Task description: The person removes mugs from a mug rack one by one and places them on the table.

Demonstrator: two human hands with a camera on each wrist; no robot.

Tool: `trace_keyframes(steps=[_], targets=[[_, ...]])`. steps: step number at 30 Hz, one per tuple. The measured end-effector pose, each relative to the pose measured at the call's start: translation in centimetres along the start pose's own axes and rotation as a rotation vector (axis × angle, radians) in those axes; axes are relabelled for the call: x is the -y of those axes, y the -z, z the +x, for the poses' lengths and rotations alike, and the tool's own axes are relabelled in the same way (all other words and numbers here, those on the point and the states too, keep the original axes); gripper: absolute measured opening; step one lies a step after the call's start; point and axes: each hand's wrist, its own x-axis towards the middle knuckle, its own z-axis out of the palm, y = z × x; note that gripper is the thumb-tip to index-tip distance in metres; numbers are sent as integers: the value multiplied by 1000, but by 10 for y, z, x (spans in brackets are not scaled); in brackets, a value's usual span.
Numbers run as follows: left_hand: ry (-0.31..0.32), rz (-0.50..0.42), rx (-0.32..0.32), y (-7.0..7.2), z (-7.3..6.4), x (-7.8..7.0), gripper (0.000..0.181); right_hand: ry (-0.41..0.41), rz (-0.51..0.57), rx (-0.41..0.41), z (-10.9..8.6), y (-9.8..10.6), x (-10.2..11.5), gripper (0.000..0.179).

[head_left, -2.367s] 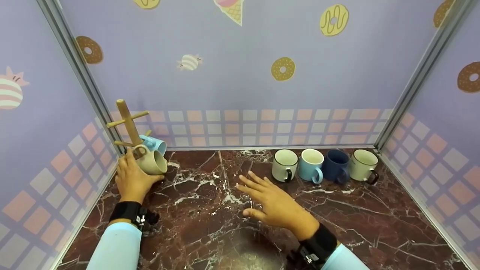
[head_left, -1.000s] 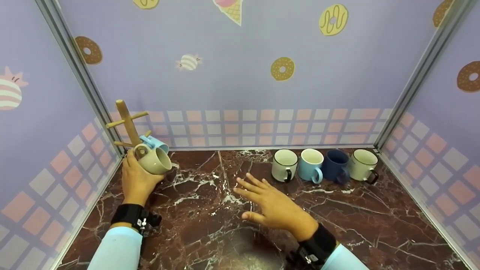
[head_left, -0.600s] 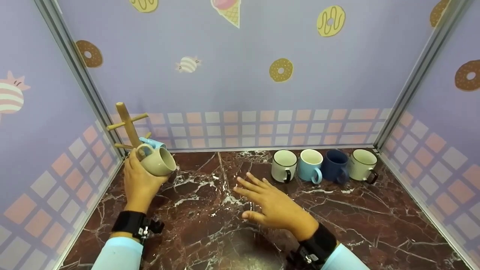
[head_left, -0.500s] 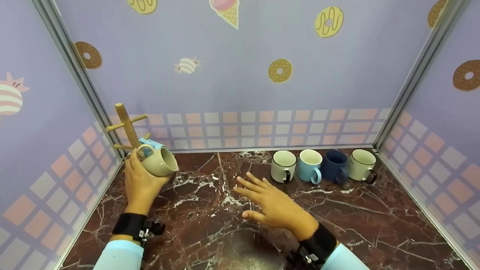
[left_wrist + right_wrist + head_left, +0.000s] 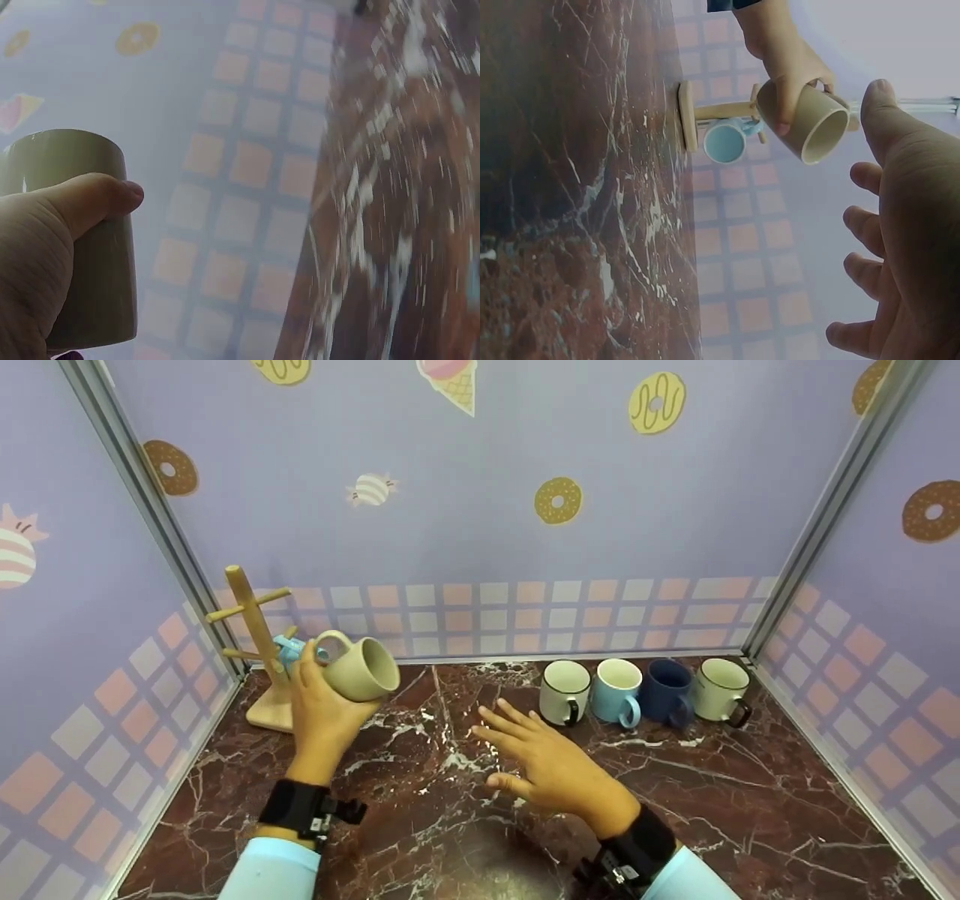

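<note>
My left hand (image 5: 326, 716) grips a plain beige mug (image 5: 360, 671), raised off the counter and tilted with its mouth to the right and its handle up. In the left wrist view the thumb lies across the side of the beige mug (image 5: 94, 277). Just left of it stands a wooden mug tree (image 5: 259, 622), where a light blue mug (image 5: 289, 649) hangs on a lower peg, partly hidden behind my hand. Over the middle of the counter, my right hand (image 5: 551, 765) is spread, palm down, holding nothing.
At the back right, a row of mugs stands upright: a white one with a black handle (image 5: 564, 694), a light blue one (image 5: 616, 694), a navy one (image 5: 664, 690) and another white one (image 5: 720, 690). Patterned wall panels (image 5: 487, 532) enclose the dark marbled counter (image 5: 420, 825).
The beige mug, held by my left hand, has come away from the mug tree, moving right and up. The tree's base now shows. My right hand has hardly moved.
</note>
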Motion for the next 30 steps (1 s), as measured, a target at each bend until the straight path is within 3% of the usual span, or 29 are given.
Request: trace_keyframes(steps=[3,6,11,16,25,30], targets=[[-18,-64,8,-10,-6,-10,147,-10,4,-15,0,2,0,79],[15,-124,44,-19,-12,-24,150,-27,10,-20,1,4,0,78],[105,-230,156,-29,-17,-53,155,-44,7,-29,2,6,-2,79],[93,-376,263,-34,-24,-77,156,-67,3,-62,2,8,-3,82],[19,-572,418,-36,-38,-89,153,-87,20,-139,0,7,-7,89],[24,-651,525,-39,-45,-91,153,-102,72,-206,0,7,-6,78]])
